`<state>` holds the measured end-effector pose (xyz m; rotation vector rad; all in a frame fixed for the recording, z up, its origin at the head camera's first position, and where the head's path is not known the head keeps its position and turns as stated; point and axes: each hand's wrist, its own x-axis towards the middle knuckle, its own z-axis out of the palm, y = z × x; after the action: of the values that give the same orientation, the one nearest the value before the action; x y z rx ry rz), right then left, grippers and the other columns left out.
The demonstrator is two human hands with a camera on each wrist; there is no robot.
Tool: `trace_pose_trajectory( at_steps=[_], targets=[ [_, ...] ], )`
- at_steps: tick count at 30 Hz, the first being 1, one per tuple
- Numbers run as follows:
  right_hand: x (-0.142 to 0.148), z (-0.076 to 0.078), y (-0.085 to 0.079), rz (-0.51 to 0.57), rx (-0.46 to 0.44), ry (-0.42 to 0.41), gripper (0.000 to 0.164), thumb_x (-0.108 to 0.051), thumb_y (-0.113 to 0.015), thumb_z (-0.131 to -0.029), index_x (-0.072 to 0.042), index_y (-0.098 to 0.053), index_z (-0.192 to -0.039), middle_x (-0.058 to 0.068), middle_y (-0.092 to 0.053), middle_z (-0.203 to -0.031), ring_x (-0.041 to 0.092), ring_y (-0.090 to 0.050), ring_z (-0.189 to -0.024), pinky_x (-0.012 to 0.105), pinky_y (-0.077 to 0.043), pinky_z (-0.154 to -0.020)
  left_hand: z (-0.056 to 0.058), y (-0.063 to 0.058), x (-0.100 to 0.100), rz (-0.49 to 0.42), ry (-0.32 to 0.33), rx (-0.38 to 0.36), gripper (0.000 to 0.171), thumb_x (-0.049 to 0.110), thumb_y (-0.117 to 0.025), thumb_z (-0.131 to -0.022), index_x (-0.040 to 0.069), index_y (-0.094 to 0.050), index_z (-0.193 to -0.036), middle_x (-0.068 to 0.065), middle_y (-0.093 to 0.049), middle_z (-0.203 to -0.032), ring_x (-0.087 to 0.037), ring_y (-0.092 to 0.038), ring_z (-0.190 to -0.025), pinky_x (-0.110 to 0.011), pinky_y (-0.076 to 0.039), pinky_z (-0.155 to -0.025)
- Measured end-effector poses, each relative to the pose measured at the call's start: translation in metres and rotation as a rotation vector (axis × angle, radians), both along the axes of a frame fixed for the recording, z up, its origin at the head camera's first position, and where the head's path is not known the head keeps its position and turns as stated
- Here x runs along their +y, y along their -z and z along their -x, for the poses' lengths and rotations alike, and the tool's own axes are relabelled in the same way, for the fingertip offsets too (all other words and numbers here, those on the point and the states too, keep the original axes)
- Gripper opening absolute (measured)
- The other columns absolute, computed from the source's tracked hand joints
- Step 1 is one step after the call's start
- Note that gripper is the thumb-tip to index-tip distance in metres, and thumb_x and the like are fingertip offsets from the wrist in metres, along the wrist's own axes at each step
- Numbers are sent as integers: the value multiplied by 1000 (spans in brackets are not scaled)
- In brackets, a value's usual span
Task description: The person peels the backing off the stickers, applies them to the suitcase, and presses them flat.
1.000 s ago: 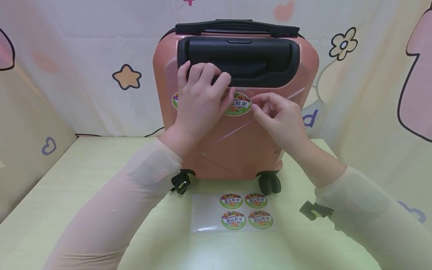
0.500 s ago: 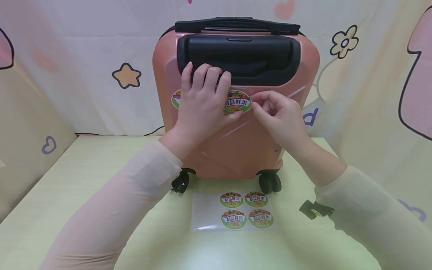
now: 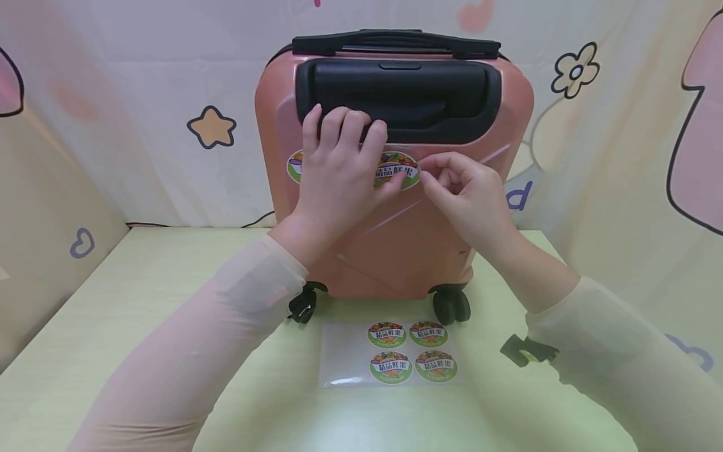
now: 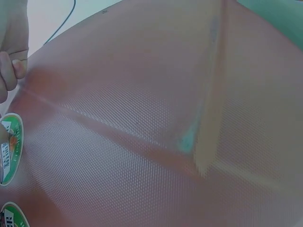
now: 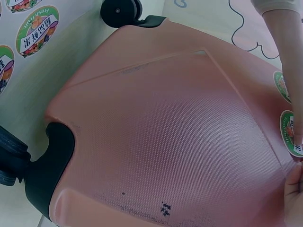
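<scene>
Since a second ago, the left hand [image 3: 339, 163]'s thumb has shifted lower over the sticker [image 3: 395, 161] at upper centre; its loosely bent fingers grip nothing visible. The right hand [image 3: 471, 194] pinches the sticker's right edge. The suitcase [image 3: 395, 257]'s inside is hidden; the left hand partly covers another sticker [image 3: 294, 167].

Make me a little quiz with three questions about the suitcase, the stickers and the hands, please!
1. Count: how many stickers are on the sheet on the table?
2. True or false: the wheels of the suitcase are white.
3. Which hand pinches the edge of an oval sticker on the suitcase?

Key: 1. Four. 2. False; they are black. 3. The right hand.
</scene>
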<state>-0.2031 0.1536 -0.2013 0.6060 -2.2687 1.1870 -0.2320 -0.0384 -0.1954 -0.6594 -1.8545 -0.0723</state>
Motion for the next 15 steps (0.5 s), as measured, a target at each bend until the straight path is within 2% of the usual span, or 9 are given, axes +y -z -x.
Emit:
trace_pose_trajectory(
  at_steps=[7, 15],
  targets=[
    [0, 0, 0, -2, -8, -1, 21, -17, -64, -89, -5, -66, -106, 8, -48, -61, 18, -44, -57, 24, -35, -51, 0, -3, 2, -43, 3, 6, 38, 44, -50, -89, 7, -54, -98, -12, -51, -100, -30, -42, -106, -49, -21, -103],
    [-1, -2, -1, -5, -13, 8, 24, -18, -64, -88, -6, -66, -109, 6, -48, -63, 16, -45, -58, 23, -35, -51, -2, -7, 3, -78, 13, -30, 30, 38, -46, -94, 10, -58, -98, -10, -53, -99, -28, -44, -105, -47, -21, -104]
  ],
)
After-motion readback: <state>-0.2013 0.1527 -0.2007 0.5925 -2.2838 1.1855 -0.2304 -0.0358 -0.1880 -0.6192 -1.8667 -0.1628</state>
